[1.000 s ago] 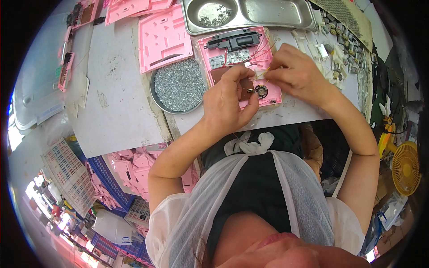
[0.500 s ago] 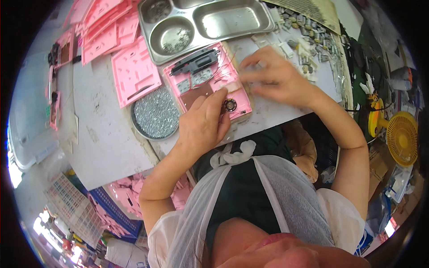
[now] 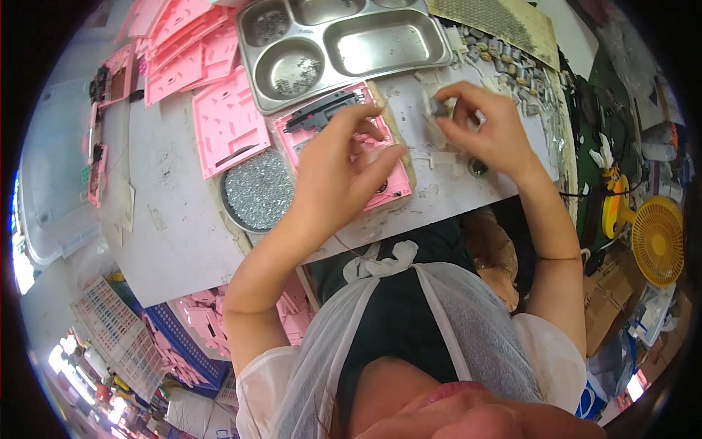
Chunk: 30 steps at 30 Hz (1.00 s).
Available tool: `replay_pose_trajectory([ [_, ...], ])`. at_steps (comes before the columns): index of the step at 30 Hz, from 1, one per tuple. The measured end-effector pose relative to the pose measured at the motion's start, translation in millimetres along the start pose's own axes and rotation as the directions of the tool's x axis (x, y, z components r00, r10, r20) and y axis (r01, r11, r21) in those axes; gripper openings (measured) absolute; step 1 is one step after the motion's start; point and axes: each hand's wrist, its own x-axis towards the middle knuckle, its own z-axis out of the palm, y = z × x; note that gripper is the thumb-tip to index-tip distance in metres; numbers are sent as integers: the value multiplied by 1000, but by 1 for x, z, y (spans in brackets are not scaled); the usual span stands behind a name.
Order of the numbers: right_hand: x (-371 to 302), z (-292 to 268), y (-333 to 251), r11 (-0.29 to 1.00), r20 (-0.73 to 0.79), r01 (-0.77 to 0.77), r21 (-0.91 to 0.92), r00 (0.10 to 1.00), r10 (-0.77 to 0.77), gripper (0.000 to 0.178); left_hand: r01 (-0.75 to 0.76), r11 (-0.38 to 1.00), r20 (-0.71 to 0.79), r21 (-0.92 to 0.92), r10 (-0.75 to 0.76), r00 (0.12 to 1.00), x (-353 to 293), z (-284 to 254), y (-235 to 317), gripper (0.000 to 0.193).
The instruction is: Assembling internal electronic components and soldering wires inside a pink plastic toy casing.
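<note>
A pink plastic casing (image 3: 399, 184) lies on the worktable, with a dark grey moulded part (image 3: 314, 117) in its upper end. My left hand (image 3: 333, 168) is over the casing, thumb and bent fingers apart, and hides much of its inside. To the right, my right hand (image 3: 497, 132) pinches a small grey motor-like part (image 3: 439, 109) with a whitish piece beside it, above the table. A dark round piece (image 3: 477, 167) lies just below that hand.
Behind the casing stands a metal compartment tray (image 3: 333, 69) with small screws. A round dish of silvery pins (image 3: 257, 190) is at its left, near stacked pink panels (image 3: 230, 121). Several small grey and white parts (image 3: 504, 58) lie at back right. A yellow fan (image 3: 656, 241) stands far right.
My left hand has lifted from the casing's lower part and spread its fingers. My right hand has moved right, away from the casing, and now shows a small grey part at its fingertips.
</note>
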Motion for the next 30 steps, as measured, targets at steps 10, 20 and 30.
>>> replay_pose_trajectory([
  [10,-16,11,-15,225,446,-470,854,882,151,38,-660,633,224,405,631,742,25,8,0,25],
  [20,-41,-7,19,341,277,-363,867,921,274,48,-357,905,319,231,276,907,75,24,11,17],
  [30,-46,-25,30,386,188,-293,875,940,286,49,-299,852,80,430,294,952,236,47,-41,17],
])
